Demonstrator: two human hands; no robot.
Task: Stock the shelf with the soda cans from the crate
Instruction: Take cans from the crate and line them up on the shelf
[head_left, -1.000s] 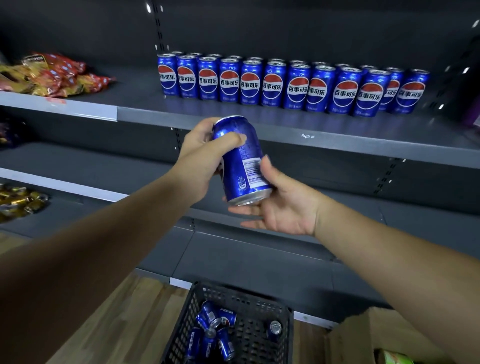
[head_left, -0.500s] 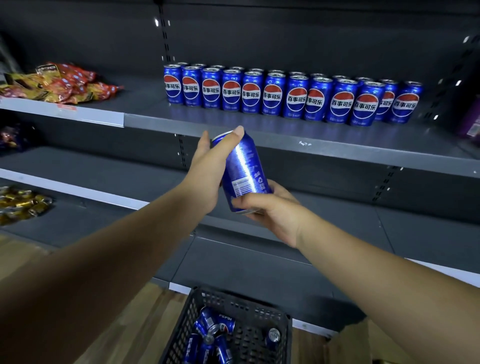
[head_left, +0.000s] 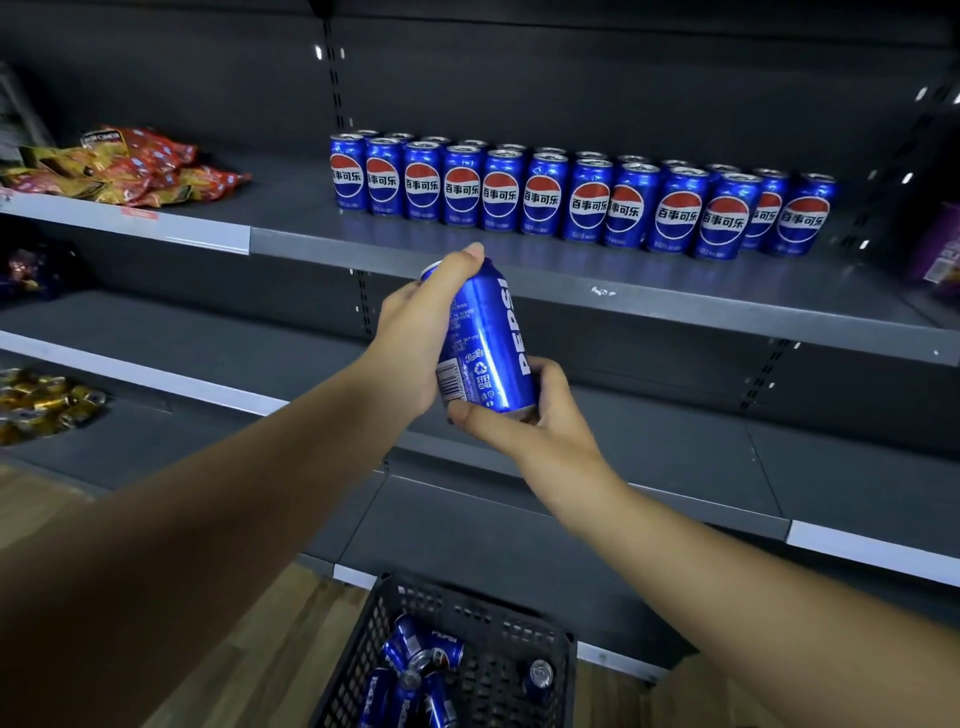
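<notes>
Below the shelf (head_left: 675, 312), a can (head_left: 488, 338) is being gripped by the left hand (head_left: 415, 338) and right hand (head_left: 550, 421), top tilting to 11 o'clock; the row (head_left: 587, 205) is sitting at 1 o'clock.

Dark grey metal shelving unit (head_left: 519, 545) fills the view; light is dim. Back panel (head_left: 623, 78) above and behind the left hand (head_left: 410, 338), matte, near black. Slotted upright (head_left: 335, 88) runs down the panel above that hand; second upright (head_left: 769, 374) sits right of the right hand (head_left: 540, 415). Upper shelf (head_left: 675, 317) just above both hands, grey front edge, pale label strip (head_left: 156, 223) on its left stretch. Middle shelf (head_left: 182, 332) left of the left hand, same pale edge. Lower shelf (head_left: 675, 457) under the right hand. Wood plank floor (head_left: 234, 649) below the left hand. Small bright glints (head_left: 922, 93) on the panel, far upper right.
</notes>
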